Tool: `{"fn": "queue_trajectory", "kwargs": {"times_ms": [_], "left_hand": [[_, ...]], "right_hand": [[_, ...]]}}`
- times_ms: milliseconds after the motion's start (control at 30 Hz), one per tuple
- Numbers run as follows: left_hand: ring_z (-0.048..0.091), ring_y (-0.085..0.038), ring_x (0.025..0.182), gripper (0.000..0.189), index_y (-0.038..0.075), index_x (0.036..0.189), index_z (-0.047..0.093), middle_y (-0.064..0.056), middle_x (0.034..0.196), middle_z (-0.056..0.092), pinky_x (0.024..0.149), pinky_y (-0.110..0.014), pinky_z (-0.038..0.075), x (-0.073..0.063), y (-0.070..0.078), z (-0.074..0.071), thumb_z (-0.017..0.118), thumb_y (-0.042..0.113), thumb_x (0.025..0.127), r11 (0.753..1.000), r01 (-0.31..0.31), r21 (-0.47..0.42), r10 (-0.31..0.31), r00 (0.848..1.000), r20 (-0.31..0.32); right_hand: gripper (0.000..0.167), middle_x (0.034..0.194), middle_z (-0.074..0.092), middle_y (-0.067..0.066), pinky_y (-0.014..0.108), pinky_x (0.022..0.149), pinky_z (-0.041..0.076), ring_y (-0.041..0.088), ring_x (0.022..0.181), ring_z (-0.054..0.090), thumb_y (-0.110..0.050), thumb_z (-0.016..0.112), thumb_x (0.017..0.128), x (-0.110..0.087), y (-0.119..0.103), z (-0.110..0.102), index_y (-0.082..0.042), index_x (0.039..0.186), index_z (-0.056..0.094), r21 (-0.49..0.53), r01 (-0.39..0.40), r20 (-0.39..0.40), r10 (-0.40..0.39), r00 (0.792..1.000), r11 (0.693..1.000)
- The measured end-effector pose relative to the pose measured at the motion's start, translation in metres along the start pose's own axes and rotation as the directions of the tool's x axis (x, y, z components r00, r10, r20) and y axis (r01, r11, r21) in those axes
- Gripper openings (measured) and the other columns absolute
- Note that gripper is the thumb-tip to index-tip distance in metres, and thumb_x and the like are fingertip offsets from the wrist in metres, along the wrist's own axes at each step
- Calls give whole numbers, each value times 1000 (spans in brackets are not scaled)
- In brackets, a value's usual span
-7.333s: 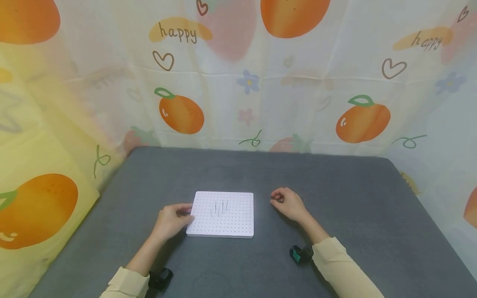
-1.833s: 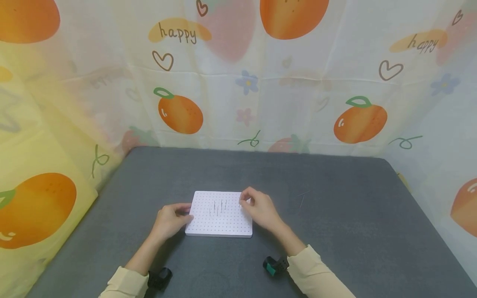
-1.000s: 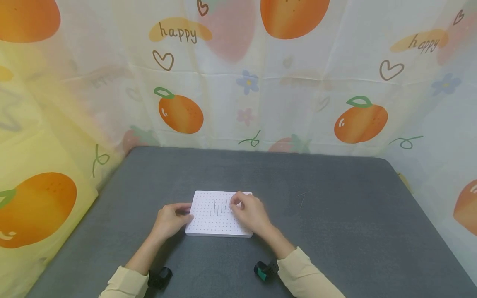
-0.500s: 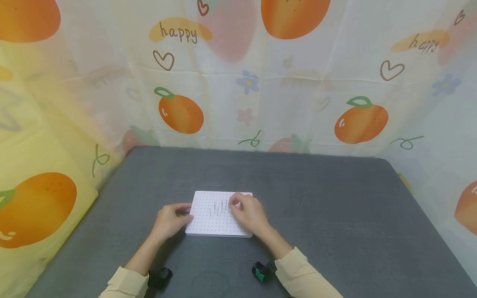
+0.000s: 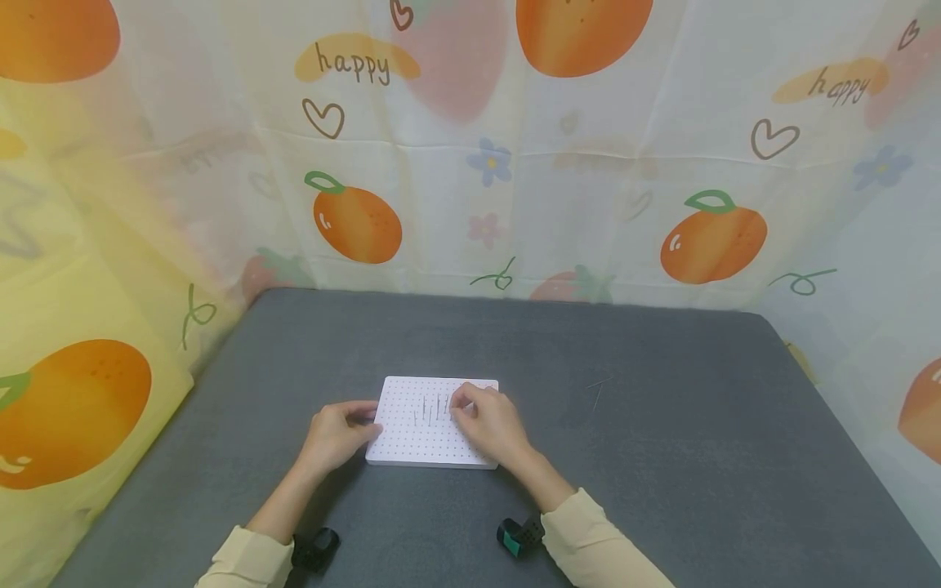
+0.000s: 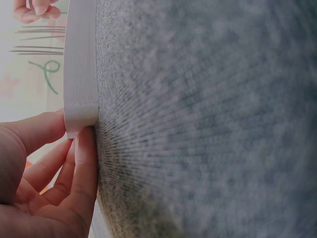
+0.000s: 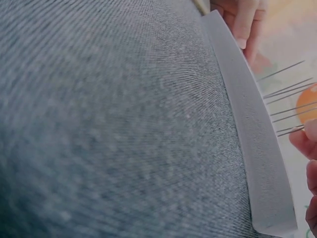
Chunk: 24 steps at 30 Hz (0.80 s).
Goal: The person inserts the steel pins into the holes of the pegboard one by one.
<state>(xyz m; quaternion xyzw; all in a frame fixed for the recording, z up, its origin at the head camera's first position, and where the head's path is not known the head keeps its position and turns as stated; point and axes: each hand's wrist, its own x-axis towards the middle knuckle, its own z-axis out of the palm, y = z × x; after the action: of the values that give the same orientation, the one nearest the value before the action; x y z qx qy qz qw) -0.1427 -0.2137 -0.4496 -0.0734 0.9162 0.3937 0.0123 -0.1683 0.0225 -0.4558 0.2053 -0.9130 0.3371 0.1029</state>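
A white pegboard with rows of small holes lies on the grey table. Several thin metal needles stand upright in it, also seen side-on in the left wrist view. My left hand grips the board's left edge, with the thumb at its top rim and the fingers against its side. Over the board's right half, my right hand pinches another needle between thumb and forefinger. This needle's lower end meets the board's surface at the end of the standing group; its top is hidden by the fingertips.
Two loose needles lie on the dark grey table to the right of the board. A printed curtain hangs behind the table and along its sides. Each wrist carries a black camera.
My right hand has come from the table right of the board to the standing needles, a needle pinched in it. Over the last half second it barely shifts. The left hand stays put.
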Motion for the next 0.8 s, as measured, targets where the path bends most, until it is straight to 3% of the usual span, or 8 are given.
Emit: {"fn": "queue_trajectory", "kwargs": {"times_ms": [367,800], "left_hand": [[62,-16,73,38,0,114,63,-16,104,66,56,-24,46,-1,1,-1,69,8,77,1000,-4,-6,4,1000,0],[62,-17,74,39,0,115,62,-16,105,66,55,-24,46,-1,1,0,69,9,77,1000,-1,-3,1,1000,-1]], "right_hand": [[8,69,60,-11,21,56,35,6,59,45,-16,62,79,0,2,2,-24,82,62,-28,28,-8,-29,1000,999],[5,83,64,-9,27,69,42,9,76,54,-21,64,82,-2,8,-2,-21,87,63,-35,-4,60,6,998,999]]}}
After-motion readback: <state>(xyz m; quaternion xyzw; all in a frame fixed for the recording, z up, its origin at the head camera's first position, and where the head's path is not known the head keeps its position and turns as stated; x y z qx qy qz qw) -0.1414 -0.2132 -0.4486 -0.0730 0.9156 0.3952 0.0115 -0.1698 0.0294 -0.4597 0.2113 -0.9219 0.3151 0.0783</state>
